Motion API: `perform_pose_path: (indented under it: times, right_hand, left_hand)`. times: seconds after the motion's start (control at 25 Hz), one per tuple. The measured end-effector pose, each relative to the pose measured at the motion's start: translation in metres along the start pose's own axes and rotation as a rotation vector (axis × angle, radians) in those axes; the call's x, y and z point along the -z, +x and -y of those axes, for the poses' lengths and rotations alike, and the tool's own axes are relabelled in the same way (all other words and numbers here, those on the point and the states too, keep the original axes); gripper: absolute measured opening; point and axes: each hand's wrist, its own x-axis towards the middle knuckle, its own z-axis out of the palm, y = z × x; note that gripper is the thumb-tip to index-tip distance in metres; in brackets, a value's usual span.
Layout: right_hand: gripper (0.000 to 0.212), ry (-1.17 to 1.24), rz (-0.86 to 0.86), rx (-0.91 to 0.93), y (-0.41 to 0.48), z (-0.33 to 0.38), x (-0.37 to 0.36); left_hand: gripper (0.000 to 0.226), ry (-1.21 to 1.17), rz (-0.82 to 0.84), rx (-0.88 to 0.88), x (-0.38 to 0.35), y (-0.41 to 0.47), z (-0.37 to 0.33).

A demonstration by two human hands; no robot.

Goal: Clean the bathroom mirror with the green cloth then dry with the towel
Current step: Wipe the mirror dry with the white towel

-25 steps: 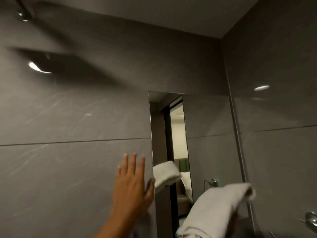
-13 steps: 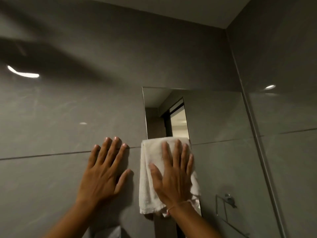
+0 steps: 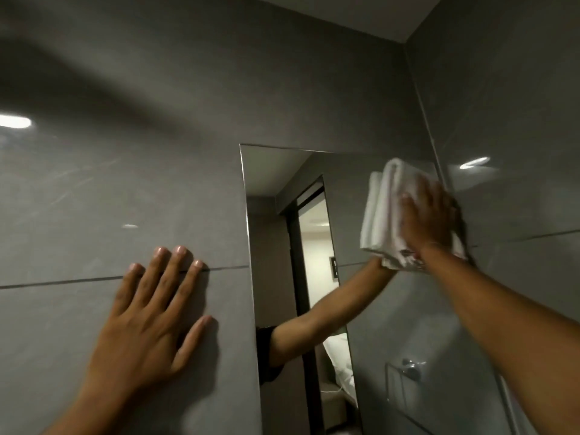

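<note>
The tall frameless mirror [image 3: 361, 309] is set into the grey tiled wall, right of centre. A folded white towel [image 3: 381, 215] is pressed flat against the mirror's upper right corner by my right hand [image 3: 428, 218], whose fingers look blurred. My left hand [image 3: 153, 321] lies flat with spread fingers on the wall tiles just left of the mirror's edge and holds nothing. The mirror reflects my right arm, a doorway and a bed. No green cloth is in view.
The grey side wall [image 3: 518, 152] meets the mirror's right edge at a corner. A chrome towel rail [image 3: 408, 370] shows in the mirror at lower right. The ceiling [image 3: 361, 11] is close above.
My right hand has slid the towel from the mirror's upper left to its upper right corner. My left hand stays flat on the wall. The view has tilted a little upward.
</note>
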Motion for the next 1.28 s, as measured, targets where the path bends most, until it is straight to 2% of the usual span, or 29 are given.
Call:
perform_pose_path:
  times: [0.08,0.12,0.2,0.36,0.44,0.56,0.68,0.76,0.8,0.92,0.96,1.0,1.12,1.2,1.28]
  right_hand:
    - [0.078,0.013,-0.001,-0.172,-0.017,-0.016,0.002]
    - [0.079,0.022,-0.004,-0.169,-0.031,-0.007,0.002]
    - [0.081,0.038,0.015,-0.023,-0.06,0.031,0.004]
    - [0.074,-0.006,0.098,0.477,-0.13,0.133,0.008]
    - [0.073,0.009,0.137,0.578,-0.167,0.148,0.014]
    - [0.075,-0.018,0.255,0.664,-0.256,0.108,0.026]
    - [0.075,-0.083,0.173,0.835,-0.334,0.033,0.026]
    - [0.076,-0.117,0.12,0.748,-0.32,-0.019,0.016]
    - [0.077,-0.148,0.137,0.615,-0.302,-0.045,0.014]
    - [0.078,-0.08,0.131,-0.061,-0.247,-0.104,0.018]
    - [0.078,-0.036,0.121,-0.191,-0.239,-0.112,0.015]
    - [0.079,0.001,0.121,-0.246,-0.233,-0.111,0.012]
    - [0.083,0.038,0.12,-0.188,-0.226,-0.081,0.014]
    - [0.082,0.0,0.172,0.001,-0.215,-0.055,0.019]
    - [0.082,-0.063,0.219,0.278,-0.197,-0.017,0.025]
  left_hand:
    - [0.079,-0.001,-0.004,-0.008,0.0,0.001,0.001]
    - [0.08,0.003,-0.005,-0.005,0.0,0.0,0.0]
    - [0.081,-0.002,0.005,-0.008,0.001,0.0,-0.002]
    - [0.082,-0.05,-0.004,0.0,0.002,0.0,-0.005]
    - [0.082,-0.082,0.014,0.021,0.001,0.001,-0.003]
    - [0.084,-0.073,0.048,0.015,-0.004,0.003,0.002]
    - [0.087,-0.089,0.067,0.01,-0.011,0.004,0.005]
    - [0.086,-0.09,0.086,0.012,-0.014,0.003,0.006]
    - [0.086,-0.102,0.091,0.013,-0.014,0.003,0.007]
    - [0.086,-0.093,0.036,0.013,-0.013,0.001,0.004]
    - [0.086,-0.087,0.023,0.011,-0.013,0.001,0.004]
    - [0.086,-0.078,0.018,0.007,-0.011,0.003,0.004]
    - [0.086,-0.066,0.025,0.004,-0.013,0.001,0.005]
    - [0.087,-0.092,0.016,-0.001,-0.014,0.002,0.003]
    - [0.088,-0.113,-0.006,0.008,-0.015,0.003,0.002]
